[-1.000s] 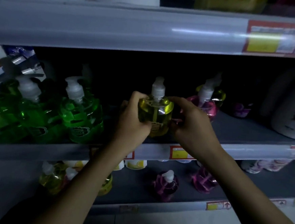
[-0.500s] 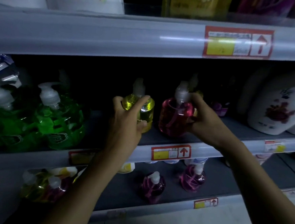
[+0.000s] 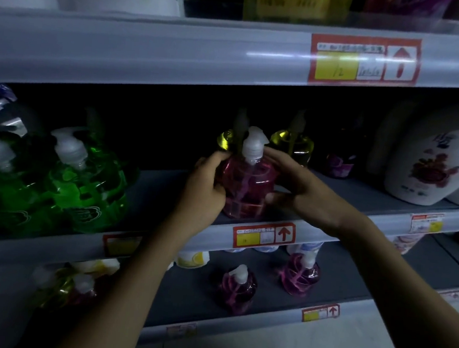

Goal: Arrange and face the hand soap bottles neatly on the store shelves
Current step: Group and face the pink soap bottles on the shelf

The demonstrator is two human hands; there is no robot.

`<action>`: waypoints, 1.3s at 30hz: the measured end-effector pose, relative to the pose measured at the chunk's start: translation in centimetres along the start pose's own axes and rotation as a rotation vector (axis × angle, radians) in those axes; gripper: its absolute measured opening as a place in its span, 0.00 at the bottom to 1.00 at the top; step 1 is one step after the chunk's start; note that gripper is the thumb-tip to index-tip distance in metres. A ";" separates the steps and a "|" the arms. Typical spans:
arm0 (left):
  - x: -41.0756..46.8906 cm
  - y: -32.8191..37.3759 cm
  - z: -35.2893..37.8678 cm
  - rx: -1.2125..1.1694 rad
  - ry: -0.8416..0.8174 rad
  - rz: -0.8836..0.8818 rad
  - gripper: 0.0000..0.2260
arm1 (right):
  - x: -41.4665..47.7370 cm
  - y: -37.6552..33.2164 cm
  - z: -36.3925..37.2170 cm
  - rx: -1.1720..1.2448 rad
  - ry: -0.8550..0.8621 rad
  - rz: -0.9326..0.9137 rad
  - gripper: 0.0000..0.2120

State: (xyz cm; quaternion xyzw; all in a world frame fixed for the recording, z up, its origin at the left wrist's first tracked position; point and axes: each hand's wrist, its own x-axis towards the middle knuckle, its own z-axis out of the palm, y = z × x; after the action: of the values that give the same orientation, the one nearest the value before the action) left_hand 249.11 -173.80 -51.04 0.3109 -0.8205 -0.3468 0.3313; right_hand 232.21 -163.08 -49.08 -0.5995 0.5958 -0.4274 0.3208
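gripping the upright pink soap bottle (image 3: 245, 184), both hands (image 3: 205, 191) (image 3: 303, 192) curl round it, pump (image 3: 254, 142) nozzle pointing right.

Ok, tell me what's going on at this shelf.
A person is tidying soap on the middle shelf. Their left hand and right hand grip a pink pump bottle from either side, upright near the shelf's front edge. Two yellow bottles stand just behind it, green bottles crowd the left end, and purple bottles sit spaced apart on the shelf below.
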 end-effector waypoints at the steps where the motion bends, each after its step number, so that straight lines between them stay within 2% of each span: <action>1: -0.2 -0.1 -0.4 -0.065 -0.032 -0.021 0.22 | 0.0 0.0 0.3 -0.006 0.020 0.008 0.37; 5: -1.0 -0.5 -1.3 -0.136 -0.043 -0.022 0.20 | -0.2 -0.3 1.3 0.023 0.120 0.030 0.34; 7: -1.8 -0.7 -1.8 -0.157 0.002 -0.019 0.19 | 0.1 -0.4 2.1 0.103 0.092 0.029 0.28; 9: -2.4 -0.7 -2.3 -0.198 0.031 -0.036 0.17 | 0.5 -0.4 2.7 0.148 0.069 0.025 0.27; 11: -3.1 -0.9 -3.0 -0.194 0.058 -0.046 0.15 | 1.1 -0.5 3.5 0.086 0.058 0.019 0.30; 14: -4.3 -1.2 -3.6 -0.151 0.122 -0.044 0.17 | 1.7 -0.8 4.8 -0.066 0.097 0.030 0.41; 16: -5.0 -1.6 -4.1 -0.131 0.159 -0.047 0.19 | 2.0 -0.8 5.8 -0.032 0.110 0.019 0.43; 20: -5.9 -2.2 -5.8 -0.096 0.185 -0.091 0.25 | 3.2 -1.0 6.8 0.173 0.033 0.076 0.32; 23: -6.5 -2.2 -7.0 -0.171 0.114 -0.128 0.31 | 4.1 -2.0 7.5 0.129 0.012 0.070 0.24; 27: -7.3 -2.4 -7.6 -0.112 0.162 -0.137 0.30 | 4.3 -2.1 8.7 0.132 0.010 0.050 0.31; 32: -8.9 -2.4 -7.9 0.011 0.214 -0.119 0.28 | 5.0 -1.9 9.2 0.156 0.045 0.090 0.31; 35: -9.5 -2.4 -8.3 0.035 0.213 -0.142 0.29 | 5.1 -2.1 10.0 -0.136 0.074 0.033 0.49; 36: -9.7 -2.6 -8.3 0.032 0.195 -0.156 0.30 | 5.1 -2.1 10.3 -0.164 0.080 0.009 0.52; 39: -9.7 -3.2 -8.5 0.064 0.155 -0.215 0.30 | 5.4 -2.3 10.4 -0.018 0.098 -0.011 0.44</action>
State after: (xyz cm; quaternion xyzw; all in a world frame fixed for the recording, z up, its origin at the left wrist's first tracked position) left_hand 262.19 -171.51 -52.13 0.4334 -0.7649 -0.3290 0.3447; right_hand 242.09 -169.53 -50.78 -0.5840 0.6114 -0.4525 0.2835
